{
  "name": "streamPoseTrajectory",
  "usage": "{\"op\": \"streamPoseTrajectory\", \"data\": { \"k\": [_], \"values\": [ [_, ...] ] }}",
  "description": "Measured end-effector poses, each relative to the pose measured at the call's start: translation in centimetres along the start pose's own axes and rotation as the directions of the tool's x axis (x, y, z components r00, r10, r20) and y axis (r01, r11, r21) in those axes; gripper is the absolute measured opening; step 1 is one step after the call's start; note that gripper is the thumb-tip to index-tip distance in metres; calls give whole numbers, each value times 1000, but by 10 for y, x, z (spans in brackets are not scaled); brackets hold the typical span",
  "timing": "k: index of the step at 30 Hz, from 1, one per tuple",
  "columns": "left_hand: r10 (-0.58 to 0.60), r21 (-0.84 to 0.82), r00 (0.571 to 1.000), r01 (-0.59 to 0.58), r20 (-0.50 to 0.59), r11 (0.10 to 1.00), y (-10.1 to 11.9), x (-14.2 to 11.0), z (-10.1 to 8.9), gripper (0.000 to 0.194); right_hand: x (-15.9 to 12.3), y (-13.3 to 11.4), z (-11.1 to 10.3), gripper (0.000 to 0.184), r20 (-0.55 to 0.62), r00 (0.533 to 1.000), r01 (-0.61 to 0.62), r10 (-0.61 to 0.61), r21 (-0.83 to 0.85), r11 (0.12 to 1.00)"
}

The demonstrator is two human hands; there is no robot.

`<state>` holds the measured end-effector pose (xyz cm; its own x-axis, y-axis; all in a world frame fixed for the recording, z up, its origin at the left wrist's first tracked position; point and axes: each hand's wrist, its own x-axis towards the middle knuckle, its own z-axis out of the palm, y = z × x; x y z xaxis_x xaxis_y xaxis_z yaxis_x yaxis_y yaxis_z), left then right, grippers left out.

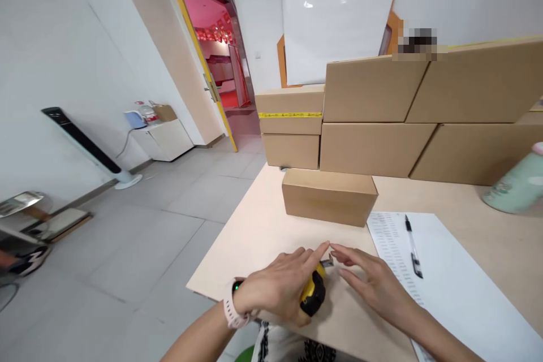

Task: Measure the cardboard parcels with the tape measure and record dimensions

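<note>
The left hand (282,280) grips a yellow-and-black tape measure (314,296); the right hand (373,277), unclosed, is just beside it. Beyond them stands a cardboard box (326,201); to their right, a pen (411,246) lies on paper (453,288).

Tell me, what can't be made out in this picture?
Head view: part of the yellow-and-black tape measure, covered by the left hand.
Head view: the words on the flat white paper sheet, too small to read.
Head view: part of the pale green bottle with the pink top, cut off by the picture's right edge.
Head view: the inside of the small brown cardboard box, hidden by its own panels.
</note>
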<state>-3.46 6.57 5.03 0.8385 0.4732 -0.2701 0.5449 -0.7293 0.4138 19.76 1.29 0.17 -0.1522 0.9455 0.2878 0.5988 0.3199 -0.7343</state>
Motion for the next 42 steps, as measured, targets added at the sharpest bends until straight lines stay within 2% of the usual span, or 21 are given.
{"op": "streamPoseTrajectory", "data": {
  "k": [2,3,5,6,8,10,12,15,18,21,23,25,27,29,30,31,33,35,37,39,42],
  "values": [
    [-55,13,998,56,-32,998,-6,2,1,122,-2,14,-23,29,-92,988,-139,127,-145,980],
    [-84,27,995,85,-54,996,-11,3,1,121,-4,23,-38,28,-175,962,-246,209,-234,941],
    [-142,69,986,148,-93,987,-22,5,1,117,-6,45,-69,30,-308,872,-482,380,-405,777],
    [-169,95,980,179,-105,979,-27,7,0,116,-7,56,-81,31,-326,834,-551,446,-446,705],
    [-199,145,970,219,-139,965,-36,11,0,110,-8,79,-96,31,-300,799,-598,521,-482,641],
    [-208,174,964,237,-166,956,-41,14,-2,106,-7,96,-100,25,-246,813,-576,528,-472,667],
    [-211,173,961,242,-181,955,-41,15,-4,102,-5,104,-100,17,-198,837,-546,510,-376,749],
    [-176,115,958,206,-229,972,-30,13,-8,91,-3,100,-110,13,-125,848,-525,515,-73,848],
    [-75,13,950,82,-303,997,-5,17,-10,79,-5,87,-133,32,-94,854,-471,511,274,838],
    [122,-66,949,-147,-292,987,30,45,1,69,-7,81,-150,41,-185,876,-289,445,537,793],
    [259,-86,936,-286,-236,954,52,77,16,71,-8,83,-151,43,-292,864,-196,411,558,807],
    [312,-49,918,-333,-245,942,66,113,35,75,-7,89,-144,39,-391,822,-171,413,523,835],
    [338,24,895,-346,-290,938,72,144,51,76,-5,95,-133,29,-495,760,-168,421,476,863],
    [327,72,892,-321,-313,944,73,165,62,77,-2,99,-122,36,-562,706,-161,432,466,870],
    [314,88,894,-302,-319,949,73,171,65,76,-1,100,-118,41,-558,701,-148,445,497,855],
    [302,102,897,-284,-324,953,73,175,66,75,1,101,-114,45,-520,715,-134,467,555,821],
    [287,125,897,-260,-334,957,72,178,66,69,4,100,-108,52,-372,772,-130,515,700,702],
    [282,138,894,-248,-348,959,72,178,66,64,6,101,-103,55,-241,800,-172,550,785,595],
    [279,144,891,-242,-358,960,71,178,68,63,8,102,-97,48,-223,781,-226,583,770,597],
    [280,150,891,-241,-357,959,71,180,70,64,9,105,-91,37,-287,748,-255,598,708,658],
    [287,152,892,-248,-349,957,69,184,72,68,10,110,-85,39,-351,714,-274,606,656,703]
  ]
}}
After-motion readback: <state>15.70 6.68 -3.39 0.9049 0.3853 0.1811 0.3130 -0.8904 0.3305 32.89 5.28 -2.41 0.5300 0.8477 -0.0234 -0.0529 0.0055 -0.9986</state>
